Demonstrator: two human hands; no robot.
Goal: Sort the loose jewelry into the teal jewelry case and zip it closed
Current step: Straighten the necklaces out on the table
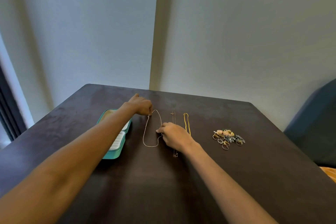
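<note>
1. The dark counter (200, 178) fills the lower half of the view, with a pale wall behind it from 10 to 2 o'clock.
2. The teal jewelry case (116, 152) lies open on the counter at about 9 o'clock from the view's centre, its pale lining showing; the left forearm crosses over it and hides part of it.
3. The left hand (141, 104) reaches out past the case toward 12 o'clock, fingers curled down, pinching the far end of a thin silver chain (145, 134) near its clasp.
4. The right hand (172, 135) sits just to the 3 o'clock side of that chain, fingertips bent in and pinching the chain's right-hand strand about midway along.
5. The silver chain lies in a long loop on the counter between the two hands, its near end curving round at 6 o'clock.
6. A second, darker chain (173, 117) runs from 12 to 6 o'clock just beside the right hand, partly hidden under it, with a small pendant (175, 154) at its near end.
7. A yellow gold chain (187, 123) lies straight, at 3 o'clock from the dark one, its near end hidden behind the right hand.
8. A heap of rings and earrings (228, 138) sits well apart at 3 o'clock from the chains.
9. A dark blue upholstered piece (316, 123) stands beyond the counter's right edge.
</note>
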